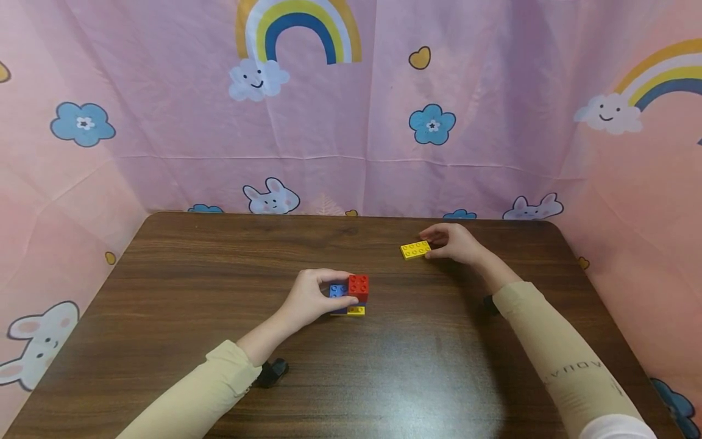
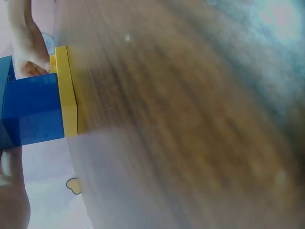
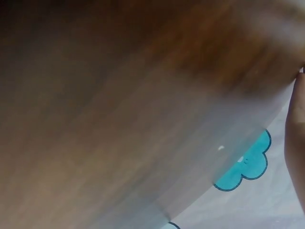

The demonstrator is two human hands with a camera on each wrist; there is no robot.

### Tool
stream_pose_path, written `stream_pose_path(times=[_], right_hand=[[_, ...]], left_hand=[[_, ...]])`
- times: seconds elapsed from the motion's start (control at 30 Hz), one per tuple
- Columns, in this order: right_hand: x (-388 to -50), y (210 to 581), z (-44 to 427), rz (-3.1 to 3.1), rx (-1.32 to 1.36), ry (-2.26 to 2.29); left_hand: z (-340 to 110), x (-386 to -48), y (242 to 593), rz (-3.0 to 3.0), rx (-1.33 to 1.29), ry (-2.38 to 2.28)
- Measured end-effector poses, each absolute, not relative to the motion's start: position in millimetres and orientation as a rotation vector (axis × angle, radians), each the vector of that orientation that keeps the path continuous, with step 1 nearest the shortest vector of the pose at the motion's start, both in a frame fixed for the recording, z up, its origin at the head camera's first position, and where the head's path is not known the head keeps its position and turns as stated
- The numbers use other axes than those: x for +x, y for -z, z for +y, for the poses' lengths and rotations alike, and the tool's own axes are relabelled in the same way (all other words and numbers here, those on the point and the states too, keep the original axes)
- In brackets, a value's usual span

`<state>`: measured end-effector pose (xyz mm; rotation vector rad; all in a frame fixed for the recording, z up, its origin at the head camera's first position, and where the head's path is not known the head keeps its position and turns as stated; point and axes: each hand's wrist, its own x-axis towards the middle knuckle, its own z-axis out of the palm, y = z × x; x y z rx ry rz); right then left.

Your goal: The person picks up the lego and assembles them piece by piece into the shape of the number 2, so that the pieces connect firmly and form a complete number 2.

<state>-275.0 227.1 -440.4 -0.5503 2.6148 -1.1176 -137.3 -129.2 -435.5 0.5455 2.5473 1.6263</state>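
Note:
My left hand [image 1: 309, 299] grips a small stack of building bricks between thumb and fingers. In that stack a red brick [image 1: 359, 285] stands on top at the right, beside a blue brick [image 1: 336, 291], with a yellow base [image 1: 356, 311] beneath. Close up, the left wrist view shows the blue brick [image 2: 33, 109] above the yellow base [image 2: 70, 95]. Further back and to the right, my right hand [image 1: 452, 242] pinches the right end of a flat yellow brick [image 1: 415, 249] with studs. Its fingertips are partly hidden.
Both hands work over a brown wooden table [image 1: 192, 292]. Behind and beside it hangs a pink patterned cloth [image 1: 356, 134]. The right wrist view is mostly blurred tabletop [image 3: 119, 119], with the cloth beyond its edge.

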Motion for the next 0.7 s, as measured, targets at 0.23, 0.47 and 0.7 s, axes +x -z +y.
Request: stream_pose_path(times=[0.23,0.47,0.7], right_hand=[[-276.7,442.7,226.4,2.629,-0.561,1.083],[-274.7,442.5,224.4,2.647,-0.555,1.046],[-273.1,444.0,223.9,2.667,-0.564,1.022]], left_hand=[[-129.8,-137.1,436.1,2.549,0.549,-1.629],[-130.5,-137.6,437.6,2.521,0.573,-1.669],[-129.8,-137.0,437.9,2.523,0.567,-1.665]])
